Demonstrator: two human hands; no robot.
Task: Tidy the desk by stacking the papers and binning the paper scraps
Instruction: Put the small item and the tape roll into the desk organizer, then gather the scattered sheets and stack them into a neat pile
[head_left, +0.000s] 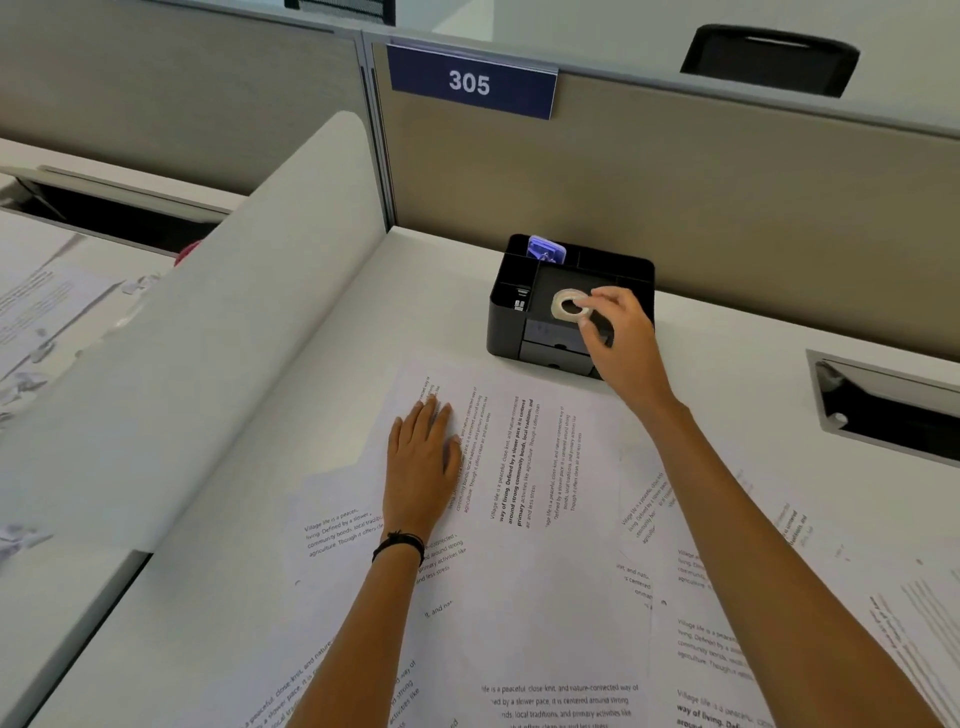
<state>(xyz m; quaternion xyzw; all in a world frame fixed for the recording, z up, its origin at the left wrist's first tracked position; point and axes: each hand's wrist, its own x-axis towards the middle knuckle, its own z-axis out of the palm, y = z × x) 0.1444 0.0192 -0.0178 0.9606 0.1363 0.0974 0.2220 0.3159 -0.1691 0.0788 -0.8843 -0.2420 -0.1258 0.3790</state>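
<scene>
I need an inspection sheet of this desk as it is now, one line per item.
Surface: white desk, mostly covered by sheets.
Job's things: printed white paper sheets spread, overlapping, unstacked; blurred crumpled white bits far left, perhaps scraps.
Clutter: black plastic desk organiser; clear round tape roll over it.
Hands: left hand flat on a sheet; right hand pinches the tape roll with its fingers.
Cables: nothing seen.
Surroundings: beige partition panel, blue "305" sign, black chair behind.
</scene>
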